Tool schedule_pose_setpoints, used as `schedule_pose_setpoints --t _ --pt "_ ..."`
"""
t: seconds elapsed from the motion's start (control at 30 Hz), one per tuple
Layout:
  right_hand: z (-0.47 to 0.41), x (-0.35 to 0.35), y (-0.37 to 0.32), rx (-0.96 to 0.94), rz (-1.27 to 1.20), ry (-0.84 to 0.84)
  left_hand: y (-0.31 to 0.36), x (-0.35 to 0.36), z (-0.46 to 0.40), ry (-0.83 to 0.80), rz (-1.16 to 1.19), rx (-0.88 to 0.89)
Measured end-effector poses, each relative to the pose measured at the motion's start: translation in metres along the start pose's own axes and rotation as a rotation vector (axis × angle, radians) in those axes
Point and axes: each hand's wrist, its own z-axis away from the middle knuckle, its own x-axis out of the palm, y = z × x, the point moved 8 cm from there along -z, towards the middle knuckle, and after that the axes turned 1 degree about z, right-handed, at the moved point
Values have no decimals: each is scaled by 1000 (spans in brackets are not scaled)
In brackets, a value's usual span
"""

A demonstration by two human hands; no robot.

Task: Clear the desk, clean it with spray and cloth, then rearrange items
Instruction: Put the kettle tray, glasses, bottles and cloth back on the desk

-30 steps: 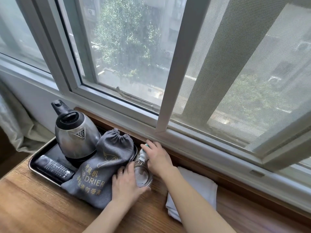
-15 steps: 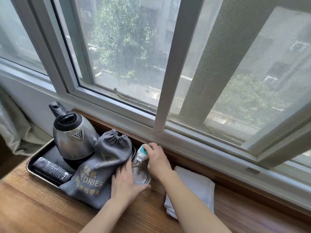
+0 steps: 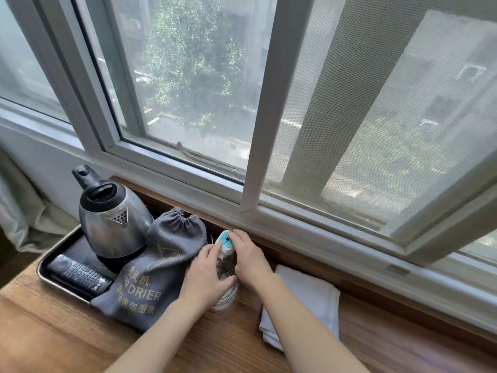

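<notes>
Leftmost, a pale curtain [image 3: 24,211] hangs by the wall, beside a wooden worktop [image 3: 53,340] that runs under a wide window [image 3: 188,103]. At the worktop's left end sits a dark metal tray [image 3: 45,267]. On the tray lies a black remote [image 3: 78,274], with a steel kettle [image 3: 113,224] standing on its base just behind it. Leaning against the kettle's right side is a grey drawstring bag [image 3: 153,273] printed with "DRIER" and gold characters; its lower end spills over the tray edge onto the worktop.

Next, just right of the bag, stands a clear spray bottle [image 3: 225,289] with a white and teal top [image 3: 225,242], close to the wooden ledge below the window. Both hands are on it. The left hand [image 3: 207,275] is curled round the bottle's near side, its fingertips up at the neck and its back touching the bag. The right hand [image 3: 248,255] grips from the far side, fingers bent over the top and against the nozzle. Both bare forearms reach in from the bottom edge.

Further right, touching the right forearm from this angle, a folded white cloth [image 3: 309,300] lies flat on the worktop against the ledge. Beyond it the wood runs on to the right edge, under a sliding mesh screen [image 3: 403,117] in the window
</notes>
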Motion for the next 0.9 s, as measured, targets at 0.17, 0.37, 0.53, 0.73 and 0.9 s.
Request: schedule_pose_setpoints --t 0.17,0.37,0.53,0.73,0.9 --pt "3 -1 0 4 -4 10 3 -1 0 16 39 0" --pt "19 -14 12 85 4 55 12 -7 6 24 12 9" --pt "46 -22 22 149 -1 76 25 -15 17 73 -51 52" --pt "96 -31 37 250 -12 127 57 -5 31 -74 -67 160" --pt "147 -36 48 353 -16 136 85 11 51 -256 -151 245"
